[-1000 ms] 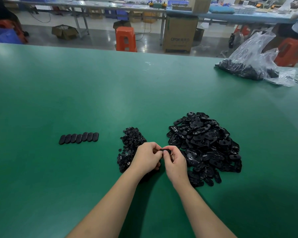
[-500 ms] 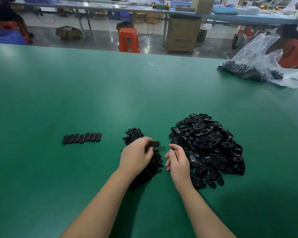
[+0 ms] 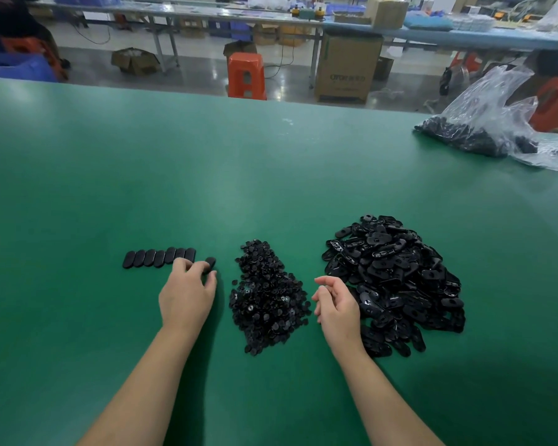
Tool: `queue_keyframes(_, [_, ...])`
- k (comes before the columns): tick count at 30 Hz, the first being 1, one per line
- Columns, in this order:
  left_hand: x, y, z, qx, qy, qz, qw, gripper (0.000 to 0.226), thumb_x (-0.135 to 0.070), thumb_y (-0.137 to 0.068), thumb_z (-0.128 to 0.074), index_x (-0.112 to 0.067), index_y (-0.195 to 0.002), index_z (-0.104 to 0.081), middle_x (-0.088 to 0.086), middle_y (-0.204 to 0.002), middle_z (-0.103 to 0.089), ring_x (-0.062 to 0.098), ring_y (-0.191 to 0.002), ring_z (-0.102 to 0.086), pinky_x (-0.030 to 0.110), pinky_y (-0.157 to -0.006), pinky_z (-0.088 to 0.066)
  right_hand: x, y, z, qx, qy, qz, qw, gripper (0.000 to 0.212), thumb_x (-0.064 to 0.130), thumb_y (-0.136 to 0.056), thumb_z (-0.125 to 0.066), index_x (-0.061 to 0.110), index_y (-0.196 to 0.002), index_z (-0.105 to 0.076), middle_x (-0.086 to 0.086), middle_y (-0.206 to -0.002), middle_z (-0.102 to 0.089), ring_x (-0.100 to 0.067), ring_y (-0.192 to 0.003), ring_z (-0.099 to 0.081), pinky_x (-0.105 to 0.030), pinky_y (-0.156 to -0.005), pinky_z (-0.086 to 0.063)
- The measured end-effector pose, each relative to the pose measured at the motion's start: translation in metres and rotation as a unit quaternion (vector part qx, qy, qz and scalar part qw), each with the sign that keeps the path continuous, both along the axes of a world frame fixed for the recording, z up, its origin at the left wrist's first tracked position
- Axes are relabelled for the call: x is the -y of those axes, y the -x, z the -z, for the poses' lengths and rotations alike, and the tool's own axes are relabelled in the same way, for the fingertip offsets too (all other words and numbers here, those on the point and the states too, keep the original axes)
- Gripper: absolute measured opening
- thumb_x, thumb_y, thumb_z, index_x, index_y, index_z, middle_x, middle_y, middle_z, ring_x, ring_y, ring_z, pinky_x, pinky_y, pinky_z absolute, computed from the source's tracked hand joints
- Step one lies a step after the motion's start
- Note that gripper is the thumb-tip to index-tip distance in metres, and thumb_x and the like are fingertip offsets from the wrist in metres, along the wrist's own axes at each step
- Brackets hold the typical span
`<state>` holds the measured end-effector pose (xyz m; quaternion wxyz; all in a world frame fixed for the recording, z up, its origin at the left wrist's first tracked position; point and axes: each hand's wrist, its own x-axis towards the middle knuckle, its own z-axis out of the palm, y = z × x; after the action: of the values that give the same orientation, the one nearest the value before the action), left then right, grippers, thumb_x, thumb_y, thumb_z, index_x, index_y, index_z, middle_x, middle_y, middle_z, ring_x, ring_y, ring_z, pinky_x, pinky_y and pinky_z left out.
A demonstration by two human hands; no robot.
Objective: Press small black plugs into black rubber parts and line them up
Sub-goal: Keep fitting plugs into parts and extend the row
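Note:
A row of several finished black oval rubber parts (image 3: 159, 258) lies on the green table (image 3: 207, 175) at the left. My left hand (image 3: 187, 292) pinches one more oval part (image 3: 209, 264) just right of that row's end, low over the table. A heap of small black plugs (image 3: 266, 294) sits between my hands. To the right is a larger heap of black rubber parts (image 3: 397, 281). My right hand (image 3: 335, 304) hovers at that heap's left edge, fingers loosely curled, holding nothing.
A clear plastic bag (image 3: 490, 123) with more black parts lies at the table's far right. Beyond the far edge stand an orange stool (image 3: 246, 75), a cardboard box (image 3: 347, 67) and long workbenches.
My hands came apart from in front of me. The left hand carried the assembled part leftwards over the plug heap to the end of the row. The right hand let go and stayed by the rubber heap.

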<state>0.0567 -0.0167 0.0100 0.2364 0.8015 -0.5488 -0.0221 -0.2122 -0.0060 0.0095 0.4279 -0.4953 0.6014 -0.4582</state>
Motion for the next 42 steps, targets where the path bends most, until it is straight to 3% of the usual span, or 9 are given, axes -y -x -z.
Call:
queue_keyframes(7, [0.005,0.004,-0.002,0.022,-0.085,-0.014,0.996,0.042,-0.036,-0.103,-0.046,-0.018,-0.139,-0.056,0.004,-0.114,-0.049,0.023,-0.075,-0.056,0.031,-0.060,-0.044,0.000,-0.001,0.001,-0.006,-0.004,-0.002,1.000,0.022,0.010,-0.102,-0.049,0.024,-0.099,-0.065,0.006,-0.072,-0.065,-0.008,-0.055,-0.050,-0.032,-0.051,-0.042])
queue_keyframes(13, [0.012,0.003,-0.003,0.015,-0.119,-0.033,0.992,0.045,-0.036,-0.105,-0.038,-0.019,-0.145,-0.047,0.005,-0.116,-0.048,0.024,-0.074,-0.055,0.031,-0.060,-0.041,0.000,-0.001,0.001,-0.004,-0.005,-0.003,1.000,0.022,0.010,-0.101,-0.050,0.024,-0.097,-0.065,0.007,-0.071,-0.065,-0.012,-0.055,-0.048,-0.033,-0.050,-0.040])
queue_keyframes(18, [0.012,0.004,-0.003,-0.016,-0.095,-0.036,0.995,0.047,-0.035,-0.103,-0.043,-0.020,-0.148,-0.043,0.007,-0.116,-0.052,0.027,-0.075,-0.058,0.033,-0.060,-0.043,0.000,-0.001,0.003,-0.011,-0.004,-0.003,1.000,0.023,0.013,-0.101,-0.051,0.029,-0.093,-0.066,-0.002,-0.072,-0.066,-0.014,-0.055,-0.049,-0.036,-0.051,-0.040])
queue_keyframes(23, [0.008,0.016,-0.001,-0.096,-0.007,0.005,0.995,0.034,-0.034,-0.101,-0.049,-0.022,-0.130,-0.062,-0.002,-0.102,-0.057,0.015,-0.072,-0.057,0.030,-0.060,-0.042,0.001,-0.002,0.004,-0.040,0.003,-0.004,0.999,0.024,0.015,-0.100,-0.052,0.030,-0.089,-0.067,-0.010,-0.074,-0.066,-0.014,-0.053,-0.047,-0.034,-0.050,-0.038])
queue_keyframes(27, [0.000,0.026,0.005,-0.082,-0.007,0.026,0.996,0.024,-0.041,-0.099,-0.052,-0.031,-0.109,-0.071,-0.012,-0.093,-0.055,0.004,-0.069,-0.054,0.024,-0.057,-0.038,0.001,-0.002,0.003,-0.075,0.019,-0.010,0.997,0.024,0.018,-0.101,-0.053,0.032,-0.087,-0.067,-0.005,-0.072,-0.066,-0.010,-0.052,-0.048,-0.030,-0.048,-0.038])
queue_keyframes(33, [-0.003,0.024,0.006,-0.072,-0.011,0.056,0.996,0.019,-0.038,-0.096,-0.054,-0.033,-0.105,-0.070,-0.014,-0.093,-0.056,0.006,-0.067,-0.056,0.023,-0.056,-0.038,0.002,-0.004,0.002,-0.121,0.017,-0.037,0.992,0.021,0.019,-0.101,-0.056,0.030,-0.087,-0.067,0.013,-0.057,-0.055,-0.004,-0.050,-0.045,-0.016,-0.049,-0.034])
queue_keyframes(38, [-0.005,0.024,0.005,-0.064,-0.028,0.077,0.995,0.019,-0.032,-0.092,-0.053,-0.035,-0.103,-0.068,-0.015,-0.097,-0.055,0.009,-0.072,-0.057,0.025,-0.059,-0.038,0.019,0.008,-0.012,-0.114,-0.057,-0.108,0.986,0.019,0.017,-0.101,-0.056,0.029,-0.092,-0.066,0.007,-0.071,-0.063,-0.005,-0.054,-0.049,-0.026,-0.053,-0.046])
queue_keyframes(40, [-0.004,0.024,0.005,-0.065,-0.028,0.083,0.994,0.020,-0.030,-0.091,-0.053,-0.036,-0.102,-0.068,-0.016,-0.097,-0.055,0.010,-0.074,-0.058,0.025,-0.060,-0.040,0.030,0.019,-0.022,-0.179,-0.030,-0.106,0.978,0.018,0.015,-0.102,-0.055,0.028,-0.095,-0.066,0.009,-0.073,-0.062,-0.002,-0.052,-0.048,-0.022,-0.051,-0.043])
queue_keyframes(42, [-0.004,0.023,0.006,-0.068,-0.025,0.084,0.994,0.018,-0.031,-0.091,-0.054,-0.036,-0.100,-0.069,-0.015,-0.095,-0.055,0.009,-0.071,-0.058,0.024,-0.059,-0.039,0.041,0.032,-0.033,-0.338,0.030,-0.096,0.936,0.016,0.018,-0.102,-0.054,0.026,-0.109,-0.067,0.015,-0.082,-0.056,-0.001,-0.060,-0.049,-0.019,-0.057,-0.039])
